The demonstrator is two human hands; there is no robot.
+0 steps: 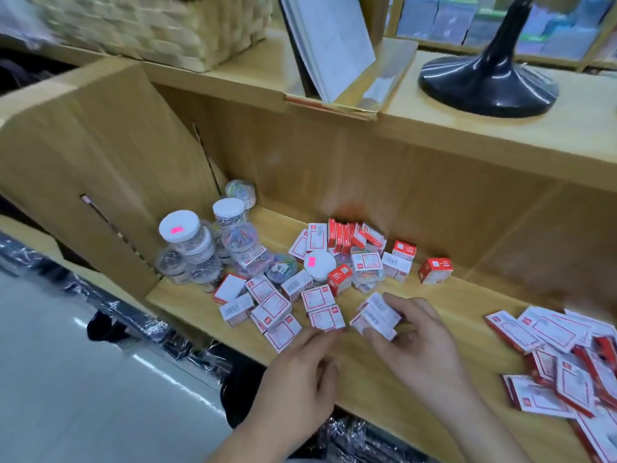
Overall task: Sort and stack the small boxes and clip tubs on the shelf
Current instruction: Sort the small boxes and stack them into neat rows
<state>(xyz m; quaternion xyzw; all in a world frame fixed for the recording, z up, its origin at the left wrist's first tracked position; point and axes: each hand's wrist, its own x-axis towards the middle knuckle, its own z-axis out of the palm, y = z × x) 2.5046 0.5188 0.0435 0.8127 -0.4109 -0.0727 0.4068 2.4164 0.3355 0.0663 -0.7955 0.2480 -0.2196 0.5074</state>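
Observation:
Several small red-and-white boxes lie scattered on the wooden shelf. Clear clip tubs with white lids crowd the shelf's left corner, some stacked. My right hand grips a few small boxes held together just above the shelf. My left hand hovers beside it with curled fingers, its fingertips at the edge of a box lying on the shelf. A single red box stands apart at the back right.
A pile of flatter red-and-white packs fills the shelf's right end. A wooden divider walls the left side. Above, the shelf top carries a woven basket, a leaning booklet stand and a black lamp base.

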